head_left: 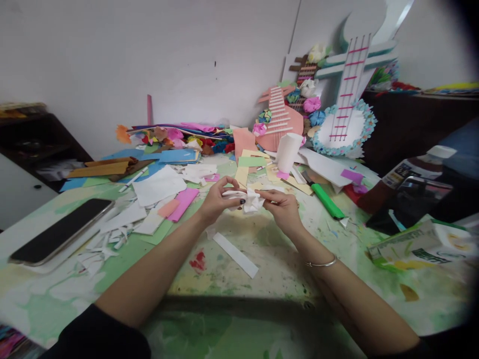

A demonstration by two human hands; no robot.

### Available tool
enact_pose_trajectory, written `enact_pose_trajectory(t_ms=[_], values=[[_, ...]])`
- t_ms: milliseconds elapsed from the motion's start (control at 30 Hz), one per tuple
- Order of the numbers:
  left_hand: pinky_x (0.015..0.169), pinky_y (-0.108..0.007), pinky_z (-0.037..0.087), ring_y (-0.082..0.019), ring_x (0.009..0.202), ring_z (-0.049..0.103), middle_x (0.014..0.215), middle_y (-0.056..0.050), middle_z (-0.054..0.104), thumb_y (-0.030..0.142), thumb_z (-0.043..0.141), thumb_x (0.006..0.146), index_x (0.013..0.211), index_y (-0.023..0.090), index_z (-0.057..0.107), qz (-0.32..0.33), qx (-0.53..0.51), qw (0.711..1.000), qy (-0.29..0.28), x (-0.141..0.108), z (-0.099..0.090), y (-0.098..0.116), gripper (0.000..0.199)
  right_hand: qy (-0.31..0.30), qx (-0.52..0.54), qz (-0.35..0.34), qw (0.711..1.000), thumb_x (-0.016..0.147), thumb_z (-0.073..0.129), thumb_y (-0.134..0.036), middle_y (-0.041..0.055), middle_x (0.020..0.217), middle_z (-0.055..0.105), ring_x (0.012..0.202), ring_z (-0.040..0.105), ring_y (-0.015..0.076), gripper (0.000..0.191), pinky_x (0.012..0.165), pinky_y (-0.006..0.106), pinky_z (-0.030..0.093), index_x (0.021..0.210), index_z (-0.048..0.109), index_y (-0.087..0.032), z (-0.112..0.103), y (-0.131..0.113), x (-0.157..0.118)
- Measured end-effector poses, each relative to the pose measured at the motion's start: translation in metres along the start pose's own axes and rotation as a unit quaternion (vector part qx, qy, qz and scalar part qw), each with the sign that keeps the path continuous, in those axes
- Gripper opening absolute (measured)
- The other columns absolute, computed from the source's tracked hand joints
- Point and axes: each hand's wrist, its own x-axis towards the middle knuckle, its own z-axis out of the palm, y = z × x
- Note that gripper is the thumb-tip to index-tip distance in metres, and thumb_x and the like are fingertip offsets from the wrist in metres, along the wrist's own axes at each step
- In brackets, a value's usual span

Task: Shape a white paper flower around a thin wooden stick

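A small crumpled white paper piece [253,201] is held up between both hands above the middle of the table. My left hand [220,200] pinches its left side between thumb and fingers, with a dark thumbnail showing. On the right side, the fingers of my right hand [280,207] are closed on the edge of the same paper. A flat white paper strip [235,255] lies on the painted table [209,279] just below the hands. Behind them stands a white paper roll [289,153].
A phone [62,232] and white paper scraps [108,239] lie at the left. To the right are a green cutter [326,200], a carton [422,244] and a dark bottle [407,172]. Paper-decorated instrument shapes [346,119] lean on the wall.
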Motion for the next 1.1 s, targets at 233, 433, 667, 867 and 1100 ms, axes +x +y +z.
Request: enact_pose_trajectory(t_ms=[233, 433, 667, 867, 1100], values=[[0.059, -0.024, 0.05, -0.016, 0.073, 0.063, 0.091, -0.006, 0.066, 0.034, 0.073, 0.063, 0.103, 0.016, 0.058, 0.0, 0.01, 1.0, -0.003, -0.0019, 0.0032, 0.001, 0.047, 0.02, -0.009, -0.01, 1.0, 0.07, 0.062, -0.016, 0.0021, 0.08, 0.069, 0.074, 0.061, 0.0143, 0.027, 0.069, 0.027, 0.045, 0.091, 0.074, -0.026, 0.0034, 0.0004, -0.0022], [0.062, -0.022, 0.044, -0.015, 0.071, 0.06, 0.079, -0.005, 0.069, 0.04, 0.069, 0.068, 0.084, 0.014, 0.07, 0.044, 0.116, 0.992, 0.03, -0.0002, 0.0012, 0.0005, 0.031, -0.01, 0.006, 0.009, 1.0, 0.068, 0.066, -0.017, 0.0036, 0.08, 0.069, 0.073, 0.06, 0.0149, 0.021, 0.066, 0.027, 0.046, 0.086, 0.075, -0.024, 0.0064, -0.0023, -0.0024], [0.053, -0.021, 0.04, -0.013, 0.061, 0.056, 0.071, -0.004, 0.069, 0.041, 0.072, 0.064, 0.078, 0.013, 0.073, 0.01, 0.121, 0.99, 0.069, 0.0019, 0.003, -0.0045, 0.031, 0.007, -0.01, -0.017, 1.0, 0.069, 0.064, -0.013, 0.0028, 0.078, 0.068, 0.073, 0.06, 0.0145, 0.024, 0.064, 0.026, 0.046, 0.086, 0.075, -0.025, 0.0087, 0.0021, -0.0042], [0.055, -0.022, 0.042, -0.013, 0.062, 0.058, 0.074, -0.004, 0.07, 0.039, 0.073, 0.062, 0.076, 0.014, 0.074, -0.009, 0.077, 0.994, 0.078, 0.0023, 0.0042, -0.0059, 0.029, 0.02, -0.067, -0.062, 0.996, 0.071, 0.056, -0.005, 0.0029, 0.079, 0.067, 0.073, 0.061, 0.0143, 0.034, 0.066, 0.027, 0.047, 0.089, 0.075, -0.026, 0.009, 0.0009, -0.006], [0.078, -0.029, 0.045, -0.021, 0.089, 0.062, 0.096, -0.009, 0.072, 0.034, 0.069, 0.068, 0.084, 0.013, 0.075, -0.006, 0.075, 0.997, 0.014, 0.002, -0.0004, 0.0012, 0.027, 0.023, -0.073, -0.066, 0.995, 0.074, 0.059, -0.009, 0.0036, 0.08, 0.067, 0.072, 0.06, 0.0135, 0.027, 0.063, 0.025, 0.046, 0.088, 0.074, -0.025, 0.0092, -0.0003, -0.0064]])
